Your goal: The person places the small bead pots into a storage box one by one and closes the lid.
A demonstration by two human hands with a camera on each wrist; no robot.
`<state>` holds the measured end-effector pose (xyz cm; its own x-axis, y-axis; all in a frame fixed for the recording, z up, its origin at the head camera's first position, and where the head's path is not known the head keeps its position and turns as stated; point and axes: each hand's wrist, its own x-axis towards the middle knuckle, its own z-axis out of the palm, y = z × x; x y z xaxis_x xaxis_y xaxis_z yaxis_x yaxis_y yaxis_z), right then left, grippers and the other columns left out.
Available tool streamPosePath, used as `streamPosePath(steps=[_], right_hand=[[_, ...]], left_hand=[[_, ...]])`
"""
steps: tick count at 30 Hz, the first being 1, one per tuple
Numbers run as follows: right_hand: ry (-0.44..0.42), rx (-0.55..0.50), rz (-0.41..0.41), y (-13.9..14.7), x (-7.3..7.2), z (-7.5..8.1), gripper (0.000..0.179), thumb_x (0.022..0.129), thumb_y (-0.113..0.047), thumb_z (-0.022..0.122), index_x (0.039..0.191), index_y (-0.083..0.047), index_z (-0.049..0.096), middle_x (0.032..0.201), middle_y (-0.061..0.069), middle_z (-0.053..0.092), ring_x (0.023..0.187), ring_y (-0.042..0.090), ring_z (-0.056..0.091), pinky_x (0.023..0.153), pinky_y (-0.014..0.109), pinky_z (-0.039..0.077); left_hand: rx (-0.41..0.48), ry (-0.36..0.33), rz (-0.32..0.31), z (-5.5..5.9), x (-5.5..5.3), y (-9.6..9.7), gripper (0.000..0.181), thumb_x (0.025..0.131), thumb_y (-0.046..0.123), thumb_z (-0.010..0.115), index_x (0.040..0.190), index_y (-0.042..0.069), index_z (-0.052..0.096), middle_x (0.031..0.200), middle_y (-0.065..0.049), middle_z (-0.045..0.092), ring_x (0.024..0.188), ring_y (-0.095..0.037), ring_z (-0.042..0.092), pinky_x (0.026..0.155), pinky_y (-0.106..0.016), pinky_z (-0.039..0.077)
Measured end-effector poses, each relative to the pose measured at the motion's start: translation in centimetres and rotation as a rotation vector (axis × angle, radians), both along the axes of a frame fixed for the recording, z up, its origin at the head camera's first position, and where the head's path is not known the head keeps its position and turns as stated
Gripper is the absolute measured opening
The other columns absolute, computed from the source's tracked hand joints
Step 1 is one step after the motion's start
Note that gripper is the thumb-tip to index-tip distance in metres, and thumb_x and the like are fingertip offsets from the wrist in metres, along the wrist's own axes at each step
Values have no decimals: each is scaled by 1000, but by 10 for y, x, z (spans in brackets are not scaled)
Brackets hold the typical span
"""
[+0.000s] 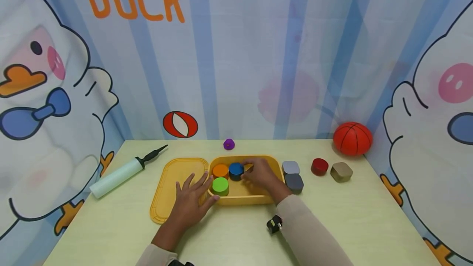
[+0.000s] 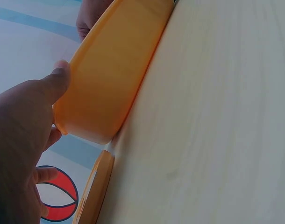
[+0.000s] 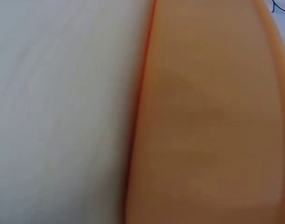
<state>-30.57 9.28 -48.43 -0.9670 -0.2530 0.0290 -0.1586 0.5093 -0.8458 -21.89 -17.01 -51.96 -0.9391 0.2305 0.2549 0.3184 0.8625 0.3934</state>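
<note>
In the head view, a yellow box (image 1: 255, 201) stands on the table with an orange round block (image 1: 220, 171), a blue round block (image 1: 235, 170) and a green round block (image 1: 220, 186) in its left part. My right hand (image 1: 260, 173) reaches into the box and pinches the blue block at its right side between thumb and forefinger. My left hand (image 1: 191, 204) has its fingers spread over the box's left end, and its thumb (image 2: 60, 77) touches the rim. A flat yellow lid (image 1: 162, 200) lies left of the box, partly under the left hand. The right wrist view shows only the box wall (image 3: 212, 112) and table.
Right of the box lie a light grey block (image 1: 290, 167) and a dark grey block (image 1: 294, 183). Beyond are a dark red round block (image 1: 319, 167), a beige block (image 1: 341, 172) and a toy basketball (image 1: 352, 138). A pump (image 1: 118, 177) lies left; a small purple thing (image 1: 229, 144) stands behind.
</note>
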Motion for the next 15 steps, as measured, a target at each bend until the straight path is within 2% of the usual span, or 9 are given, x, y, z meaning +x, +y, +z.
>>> streamPosePath(steps=[4,8,15], right_hand=[[26,0,-4,10,3,8,40,95,8,76,135,5,73,119,24,81,93,35,81,71,32,65],[49,7,-21,22,6,16,40,97,2,79,136,1,74,140,22,73,101,31,80,80,36,68],[90,-19,-35,52,10,25,41,98,-2,80,138,-1,74,145,24,68,108,35,78,88,41,68]], left_hand=[[2,-1,0,1,0,1,72,105,63,63,165,27,50,175,3,43,165,-47,31,122,-91,11],[5,8,-1,0,0,0,71,105,62,63,165,26,51,175,2,44,165,-48,32,122,-91,12],[9,39,-12,-2,-1,0,70,105,59,65,164,23,53,174,1,45,163,-49,34,121,-92,14]])
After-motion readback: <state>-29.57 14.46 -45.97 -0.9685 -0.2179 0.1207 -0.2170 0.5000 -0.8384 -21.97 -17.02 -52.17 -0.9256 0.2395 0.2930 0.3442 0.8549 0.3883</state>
